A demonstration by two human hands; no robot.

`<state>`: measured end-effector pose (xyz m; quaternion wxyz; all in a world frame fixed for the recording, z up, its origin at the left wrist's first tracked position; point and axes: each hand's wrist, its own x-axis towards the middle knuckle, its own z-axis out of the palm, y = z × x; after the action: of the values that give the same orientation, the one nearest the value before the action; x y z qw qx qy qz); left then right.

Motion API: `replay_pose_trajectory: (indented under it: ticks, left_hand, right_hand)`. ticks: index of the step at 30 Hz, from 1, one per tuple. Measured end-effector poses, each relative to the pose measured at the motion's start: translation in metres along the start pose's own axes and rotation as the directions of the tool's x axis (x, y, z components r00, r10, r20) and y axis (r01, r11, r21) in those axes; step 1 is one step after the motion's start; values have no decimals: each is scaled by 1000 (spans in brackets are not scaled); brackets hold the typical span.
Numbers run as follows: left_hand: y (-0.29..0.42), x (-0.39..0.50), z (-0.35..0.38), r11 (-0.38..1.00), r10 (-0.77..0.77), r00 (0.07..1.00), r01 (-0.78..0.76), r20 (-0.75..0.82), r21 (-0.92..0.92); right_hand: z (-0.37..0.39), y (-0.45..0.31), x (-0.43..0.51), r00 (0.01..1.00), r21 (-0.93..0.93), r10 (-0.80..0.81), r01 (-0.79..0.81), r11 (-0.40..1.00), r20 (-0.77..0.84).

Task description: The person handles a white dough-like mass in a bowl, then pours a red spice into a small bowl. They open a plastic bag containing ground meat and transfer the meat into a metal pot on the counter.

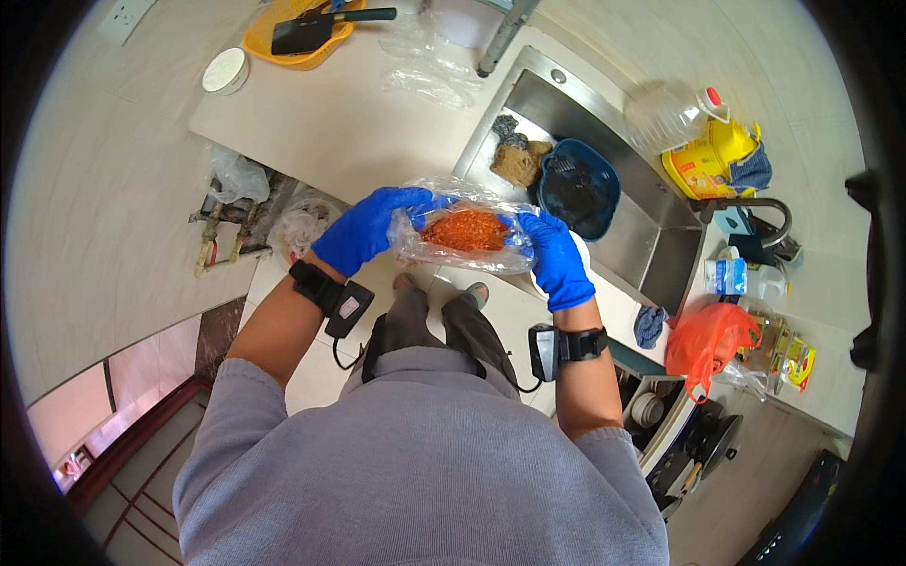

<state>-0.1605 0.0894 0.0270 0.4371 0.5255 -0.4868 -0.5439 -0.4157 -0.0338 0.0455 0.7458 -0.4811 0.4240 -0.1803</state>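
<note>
A clear plastic bag (460,262) with orange-red flakes (467,230) inside is held up between my hands, in front of the counter's edge. My left hand (364,230), in a blue glove, grips the bag's left side, and some fingers show through the plastic. On the right side, my right hand (555,255), also blue-gloved, holds the bag with its fingers partly behind the film. Below the right hand is a white round container (582,253), mostly hidden.
The steel sink (630,255) at right holds a dark blue basket (598,170) and scouring pads (520,163). A cleaver (304,35) rests on a yellow basket (308,60). A red plastic bag (711,339) and bottles stand right. A bin (304,226) is beside my left hand.
</note>
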Motion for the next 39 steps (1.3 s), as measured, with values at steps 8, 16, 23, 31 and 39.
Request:
replay_pose_trajectory:
  ticks: [8, 16, 23, 31, 39]
  left_hand:
    - [20, 3, 82, 938, -111, 988, 141, 108, -318]
    - [29, 15, 143, 875, -159, 942, 274, 296, -400]
    - [16, 31, 181, 867, -112, 963, 216, 246, -450]
    - [21, 34, 195, 670, -279, 931, 366, 237, -646]
    - [17, 48, 204, 171, -398, 835, 475, 381, -863]
  right_hand:
    - [-33, 5, -76, 946, 546, 218, -55, 836, -239]
    - [-84, 13, -119, 903, 476, 252, -62, 877, -347]
    - [-118, 17, -117, 911, 416, 308, -177, 892, -273]
    - [-150, 19, -105, 924, -17, 371, -374, 927, -89]
    - [-153, 27, -94, 876, 372, 480, -463, 805, 50]
